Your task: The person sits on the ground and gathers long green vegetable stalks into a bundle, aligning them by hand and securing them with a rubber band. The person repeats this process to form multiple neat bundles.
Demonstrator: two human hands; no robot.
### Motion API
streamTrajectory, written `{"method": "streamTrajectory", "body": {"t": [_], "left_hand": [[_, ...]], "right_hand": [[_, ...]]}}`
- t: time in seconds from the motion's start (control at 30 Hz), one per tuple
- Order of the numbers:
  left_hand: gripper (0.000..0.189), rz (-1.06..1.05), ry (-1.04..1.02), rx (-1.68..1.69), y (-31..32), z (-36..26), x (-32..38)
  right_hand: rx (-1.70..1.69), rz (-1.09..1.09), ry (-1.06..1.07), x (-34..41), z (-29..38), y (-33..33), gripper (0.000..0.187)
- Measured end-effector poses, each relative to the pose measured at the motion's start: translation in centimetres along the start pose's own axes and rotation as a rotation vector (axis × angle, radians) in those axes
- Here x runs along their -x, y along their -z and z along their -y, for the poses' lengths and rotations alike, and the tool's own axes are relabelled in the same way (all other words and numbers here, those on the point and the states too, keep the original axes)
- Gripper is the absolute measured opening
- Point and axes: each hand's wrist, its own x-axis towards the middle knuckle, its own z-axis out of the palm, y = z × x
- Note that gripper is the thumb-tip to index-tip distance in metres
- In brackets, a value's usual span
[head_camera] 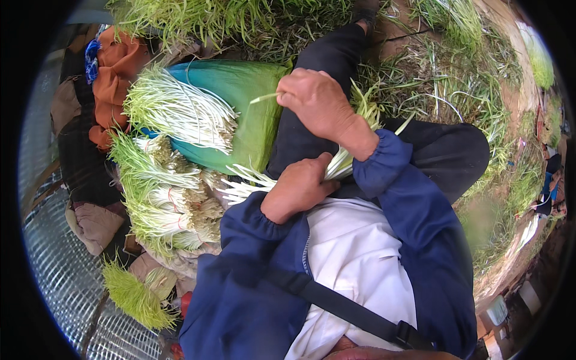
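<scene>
My left hand point(299, 186) is closed around a loose bunch of pale-stemmed leafy greens point(339, 164), like chives. The white stem ends stick out to its left, and the yellow-green leaf ends run up behind my right forearm. Raised above the bunch, my right hand point(317, 103) pinches a thin leaf strip point(264, 98) between thumb and fingers. To the left, a large tied bundle of white-stemmed greens point(180, 108) lies on a green and blue sheet point(258, 121). Below it, several smaller bundles point(168, 198) are stacked, some bound with red ties.
Leafy greens point(216, 18) are heaped at the top. Loose trimmings point(432, 85) cover the ground right of my legs point(306, 117). An orange cloth point(114, 76) hangs at the left, near translucent sheeting point(58, 265). Another green bunch point(135, 292) sits at lower left.
</scene>
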Motion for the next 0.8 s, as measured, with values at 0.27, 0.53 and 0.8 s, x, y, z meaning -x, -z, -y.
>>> {"method": "streamTrajectory", "body": {"t": [0.27,0.53,0.8], "left_hand": [[0.046,0.087,0.024,0.689,1.1,1.5,1.4],[0.017,0.037,0.297,0.956,3.6,4.2,6.0],[0.02,0.015,0.38,0.94,3.3,2.6,7.0]], "right_hand": [[-0.914,-0.523,-0.694,5.8,-10.3,8.7,0.019],[0.224,-0.306,-1.01,14.5,-15.4,9.4,0.057],[-0.183,-0.246,-0.474,12.2,-8.1,4.2,0.04]]}}
